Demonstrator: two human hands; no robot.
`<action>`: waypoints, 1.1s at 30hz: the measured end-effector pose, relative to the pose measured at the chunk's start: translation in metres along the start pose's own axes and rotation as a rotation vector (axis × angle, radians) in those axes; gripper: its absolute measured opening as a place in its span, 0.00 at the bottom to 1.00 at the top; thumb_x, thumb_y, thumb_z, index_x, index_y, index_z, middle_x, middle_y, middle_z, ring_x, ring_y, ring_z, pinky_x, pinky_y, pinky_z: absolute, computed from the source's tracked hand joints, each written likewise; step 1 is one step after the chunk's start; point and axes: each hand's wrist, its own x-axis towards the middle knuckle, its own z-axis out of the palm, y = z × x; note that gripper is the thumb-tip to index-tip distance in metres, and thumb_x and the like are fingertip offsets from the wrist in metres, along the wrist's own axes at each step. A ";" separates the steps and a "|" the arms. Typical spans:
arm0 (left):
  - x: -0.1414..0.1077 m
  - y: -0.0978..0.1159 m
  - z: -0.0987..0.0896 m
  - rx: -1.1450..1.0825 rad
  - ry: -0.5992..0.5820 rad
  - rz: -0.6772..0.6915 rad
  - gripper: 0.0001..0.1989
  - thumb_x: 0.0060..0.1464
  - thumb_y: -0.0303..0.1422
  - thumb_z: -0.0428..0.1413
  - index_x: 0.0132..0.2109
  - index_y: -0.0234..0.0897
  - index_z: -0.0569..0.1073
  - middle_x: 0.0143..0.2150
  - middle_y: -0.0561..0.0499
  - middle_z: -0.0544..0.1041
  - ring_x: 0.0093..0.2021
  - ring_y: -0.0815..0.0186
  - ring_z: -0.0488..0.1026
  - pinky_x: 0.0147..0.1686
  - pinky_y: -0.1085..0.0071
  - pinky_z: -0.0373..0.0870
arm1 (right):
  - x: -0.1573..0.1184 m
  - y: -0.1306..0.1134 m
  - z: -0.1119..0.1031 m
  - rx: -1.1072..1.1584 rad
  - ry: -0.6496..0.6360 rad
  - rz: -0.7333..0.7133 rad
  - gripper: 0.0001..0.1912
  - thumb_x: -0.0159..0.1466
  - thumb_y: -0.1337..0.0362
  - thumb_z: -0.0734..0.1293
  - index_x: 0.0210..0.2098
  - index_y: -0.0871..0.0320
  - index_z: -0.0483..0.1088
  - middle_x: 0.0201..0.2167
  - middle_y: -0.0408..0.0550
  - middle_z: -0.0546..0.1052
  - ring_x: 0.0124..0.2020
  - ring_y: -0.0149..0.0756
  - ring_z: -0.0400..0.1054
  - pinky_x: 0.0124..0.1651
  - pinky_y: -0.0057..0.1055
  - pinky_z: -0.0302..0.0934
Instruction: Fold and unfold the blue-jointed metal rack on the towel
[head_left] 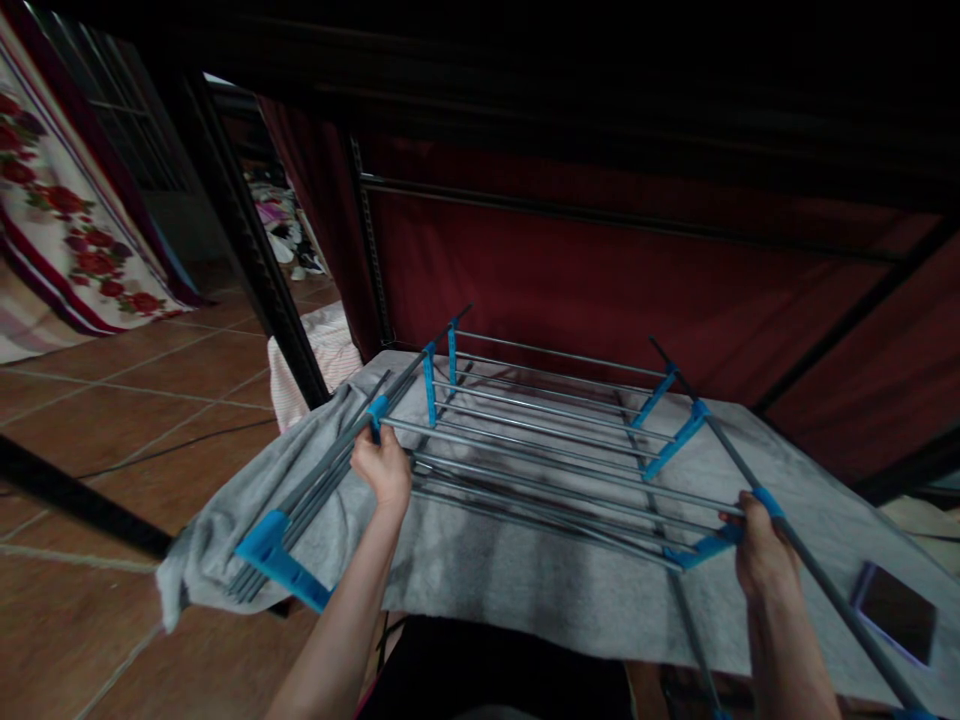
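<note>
A rack of grey metal tubes and blue plastic connectors [682, 440] lies across a grey cloth in front of me, its thin crossbars running between two long side poles. My left hand [384, 470] is closed around a blue connector [379, 408] on the left pole, with the fingers partly hidden beneath. On the other side, my right hand [766, 550] grips the right end of the rack by a blue connector [712, 545] next to the right pole [735, 455]. At the left pole's near end sits another blue connector [281, 562]. Several loose grey tubes [311, 510] lie beside that pole.
The grey cloth [540, 590] covers a low surface inside a black metal frame [247, 230]. A phone [896, 612] rests at the right. Dark red curtain [585, 270] hangs behind; tiled floor [142, 430] and flowered cloth [82, 230] are at left.
</note>
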 end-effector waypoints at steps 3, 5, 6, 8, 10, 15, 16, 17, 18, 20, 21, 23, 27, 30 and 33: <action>0.000 -0.003 0.001 -0.012 -0.004 -0.015 0.16 0.54 0.39 0.54 0.41 0.31 0.78 0.38 0.36 0.80 0.44 0.44 0.77 0.50 0.51 0.70 | 0.000 -0.001 -0.001 -0.052 0.026 0.007 0.21 0.52 0.49 0.73 0.35 0.59 0.69 0.26 0.40 0.71 0.26 0.35 0.68 0.27 0.30 0.65; 0.000 -0.005 0.005 -0.066 0.012 0.001 0.15 0.54 0.39 0.55 0.41 0.31 0.78 0.40 0.36 0.80 0.45 0.45 0.77 0.52 0.51 0.70 | -0.001 -0.002 -0.001 -0.068 0.018 -0.001 0.21 0.52 0.48 0.72 0.35 0.58 0.69 0.25 0.39 0.70 0.27 0.35 0.68 0.27 0.30 0.65; 0.000 -0.007 0.007 -0.105 0.021 0.016 0.15 0.55 0.39 0.55 0.42 0.32 0.78 0.42 0.36 0.80 0.47 0.46 0.77 0.53 0.52 0.69 | -0.001 -0.002 -0.001 -0.067 0.011 -0.006 0.21 0.52 0.48 0.72 0.35 0.58 0.69 0.25 0.39 0.70 0.27 0.35 0.69 0.27 0.30 0.65; 0.000 -0.009 0.014 -0.188 0.042 0.048 0.18 0.54 0.40 0.58 0.46 0.32 0.77 0.46 0.36 0.80 0.51 0.48 0.76 0.57 0.54 0.68 | -0.001 -0.002 -0.001 -0.052 0.004 -0.014 0.21 0.52 0.48 0.72 0.35 0.57 0.69 0.25 0.38 0.70 0.26 0.35 0.68 0.27 0.31 0.65; 0.000 -0.011 0.023 -0.243 0.061 0.075 0.21 0.53 0.41 0.60 0.50 0.32 0.74 0.50 0.37 0.78 0.53 0.50 0.75 0.60 0.54 0.66 | 0.000 -0.001 0.000 -0.038 0.007 -0.021 0.20 0.52 0.48 0.72 0.34 0.57 0.68 0.25 0.39 0.70 0.25 0.35 0.68 0.27 0.31 0.65; 0.002 -0.014 0.037 -0.236 0.121 0.111 0.23 0.56 0.43 0.59 0.53 0.32 0.71 0.53 0.36 0.75 0.55 0.51 0.72 0.62 0.52 0.63 | 0.003 0.003 -0.003 -0.079 0.000 -0.017 0.19 0.54 0.49 0.71 0.34 0.58 0.69 0.25 0.40 0.70 0.26 0.36 0.68 0.29 0.32 0.66; 0.002 -0.014 0.038 -0.231 0.128 0.117 0.23 0.57 0.43 0.58 0.53 0.31 0.70 0.52 0.36 0.75 0.55 0.50 0.72 0.62 0.52 0.63 | 0.003 0.003 -0.003 -0.096 -0.001 -0.012 0.19 0.54 0.49 0.71 0.34 0.58 0.69 0.24 0.40 0.70 0.26 0.36 0.69 0.29 0.32 0.66; 0.002 -0.014 0.038 -0.227 0.131 0.123 0.23 0.58 0.44 0.57 0.53 0.31 0.70 0.52 0.36 0.75 0.55 0.50 0.72 0.62 0.52 0.63 | 0.002 0.003 -0.004 -0.114 0.002 -0.004 0.18 0.55 0.49 0.70 0.34 0.58 0.69 0.24 0.40 0.70 0.26 0.36 0.69 0.30 0.33 0.66; 0.002 -0.013 0.038 -0.222 0.132 0.130 0.22 0.59 0.44 0.56 0.53 0.31 0.70 0.52 0.36 0.74 0.55 0.50 0.71 0.61 0.52 0.64 | 0.002 0.002 -0.004 -0.129 0.008 0.005 0.18 0.55 0.49 0.70 0.34 0.58 0.69 0.24 0.40 0.71 0.27 0.37 0.69 0.30 0.33 0.66; 0.001 -0.012 0.038 -0.211 0.125 0.141 0.21 0.60 0.44 0.55 0.52 0.31 0.71 0.52 0.35 0.74 0.56 0.49 0.71 0.61 0.51 0.63 | 0.000 0.000 -0.004 -0.150 0.024 0.021 0.18 0.56 0.50 0.70 0.34 0.58 0.70 0.24 0.41 0.71 0.27 0.38 0.70 0.31 0.34 0.67; 0.001 -0.012 0.037 -0.207 0.117 0.143 0.21 0.61 0.45 0.55 0.51 0.31 0.71 0.51 0.35 0.74 0.56 0.49 0.70 0.61 0.50 0.63 | -0.001 -0.001 -0.004 -0.158 0.030 0.026 0.17 0.56 0.50 0.69 0.34 0.58 0.70 0.24 0.41 0.72 0.28 0.39 0.70 0.31 0.34 0.67; 0.001 -0.012 0.035 -0.206 0.096 0.140 0.19 0.61 0.44 0.54 0.49 0.31 0.72 0.51 0.35 0.74 0.56 0.48 0.70 0.61 0.50 0.62 | -0.003 -0.002 -0.003 -0.170 0.040 0.030 0.17 0.56 0.50 0.69 0.34 0.58 0.70 0.24 0.42 0.72 0.28 0.40 0.71 0.31 0.34 0.67; 0.000 -0.014 0.026 -0.207 0.044 0.142 0.17 0.60 0.39 0.52 0.50 0.31 0.73 0.51 0.35 0.76 0.57 0.49 0.71 0.62 0.51 0.63 | -0.005 -0.002 -0.002 -0.209 0.071 0.030 0.18 0.56 0.49 0.69 0.35 0.59 0.72 0.24 0.43 0.73 0.28 0.41 0.71 0.31 0.35 0.67; -0.001 -0.016 0.017 -0.223 0.001 0.171 0.18 0.60 0.38 0.52 0.51 0.31 0.73 0.51 0.36 0.77 0.56 0.50 0.72 0.62 0.54 0.64 | -0.005 -0.001 -0.003 -0.225 0.075 0.020 0.19 0.56 0.49 0.69 0.36 0.59 0.73 0.24 0.43 0.73 0.28 0.41 0.70 0.31 0.35 0.66; -0.001 -0.015 0.012 -0.245 -0.010 0.159 0.18 0.59 0.39 0.53 0.50 0.32 0.75 0.48 0.38 0.78 0.54 0.51 0.73 0.60 0.55 0.66 | -0.004 0.000 -0.003 -0.258 0.087 0.028 0.20 0.57 0.47 0.68 0.35 0.59 0.73 0.24 0.43 0.73 0.29 0.41 0.71 0.34 0.36 0.66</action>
